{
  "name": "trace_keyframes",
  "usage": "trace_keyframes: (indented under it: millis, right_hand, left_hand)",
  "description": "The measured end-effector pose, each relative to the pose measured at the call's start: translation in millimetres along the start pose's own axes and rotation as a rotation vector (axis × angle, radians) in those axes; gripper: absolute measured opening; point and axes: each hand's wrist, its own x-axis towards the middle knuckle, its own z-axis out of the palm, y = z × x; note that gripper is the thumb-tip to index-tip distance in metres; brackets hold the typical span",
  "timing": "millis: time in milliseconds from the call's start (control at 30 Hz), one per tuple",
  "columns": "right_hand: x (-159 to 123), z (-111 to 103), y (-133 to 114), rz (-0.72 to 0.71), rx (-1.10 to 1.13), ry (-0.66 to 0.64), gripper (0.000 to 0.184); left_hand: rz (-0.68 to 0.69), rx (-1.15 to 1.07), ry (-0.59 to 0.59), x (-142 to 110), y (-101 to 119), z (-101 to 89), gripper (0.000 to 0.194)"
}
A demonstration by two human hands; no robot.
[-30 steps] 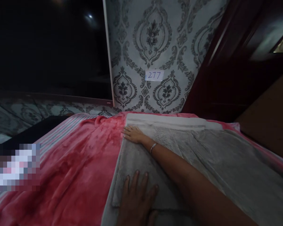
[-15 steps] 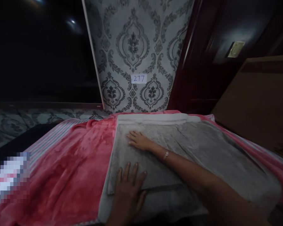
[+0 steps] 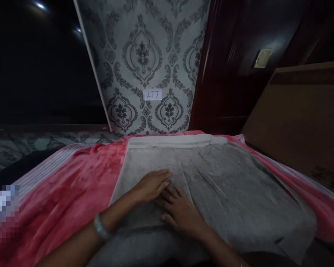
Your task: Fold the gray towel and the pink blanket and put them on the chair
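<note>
- Grey plush blanket [image 3: 247, 193]: lies spread over the red blanket beneath, its left part doubled into a folded panel [image 3: 141, 163]. For sound work, the pile should be pressed from the middle outward, keeping the far and left edges square.
- Creases [image 3: 208, 178]: several run lengthwise right of the folded panel. In my judgement these are the chief defect; long, light strokes should clear them—hard pushing would likely bunch the pile and drag the lower layer.
- Hands: left hand [image 3: 151, 185] and right hand [image 3: 182, 211] both palm down, fingers extended, gripping nothing, resting on the panel near its right side. Fingertips meet or nearly meet; contact between them cannot be told. One hand is best kept as an anchor while the other strokes.
- Wallpaper [image 3: 143, 55]: pale ground, dark damask medallions.
- Red blanket [image 3: 91, 174]: soft, glossy pile, rumpled in loose ridges at left; striped cloth [image 3: 48, 167] shows along its outer side.
- Pale band [image 3: 169, 140]: smooth, straight and rounded, along the grey blanket's far edge.
- Paper label [image 3: 152, 94]: flat rectangle, handwritten "277".
- Bangle [image 3: 101, 227]: broad, smooth ring on the left wrist—material not determinable.
</note>
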Motion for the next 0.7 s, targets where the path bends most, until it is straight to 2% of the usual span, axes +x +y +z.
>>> trace_keyframes:
  millis: [67,100,200,367,533,700]
  right_hand:
    - [0.7,0.8,0.6,0.011,0.013,0.006,0.057]
    - [0.2,0.9,1.0,0.014,0.022,0.005,0.056]
    - [-2.6,0.7,2.0,0.017,0.069,-0.006,0.057]
    - [-3.8,2.0,6.7,-0.019,0.129,-0.013,0.057]
    - [-2.2,7.1,12.4,-0.063,0.152,-0.022,0.058]
    - [-4.0,6.3,10.6,-0.044,0.175,-0.025,0.056]
  left_hand:
    - [0.028,0.044,-0.137,44.1,-10.6,3.1,0.053]
    - [0.025,0.079,-0.165,62.2,-17.4,7.0,0.055]
    - [-0.035,0.156,-0.160,95.3,-39.4,21.0,0.060]
    - [-0.082,0.121,-0.188,108.6,-64.7,27.2,0.067]
    - [-0.109,0.135,-0.190,132.6,-85.2,23.3,0.064]
    - [-0.192,0.070,-0.209,151.8,-104.7,30.2,0.064]
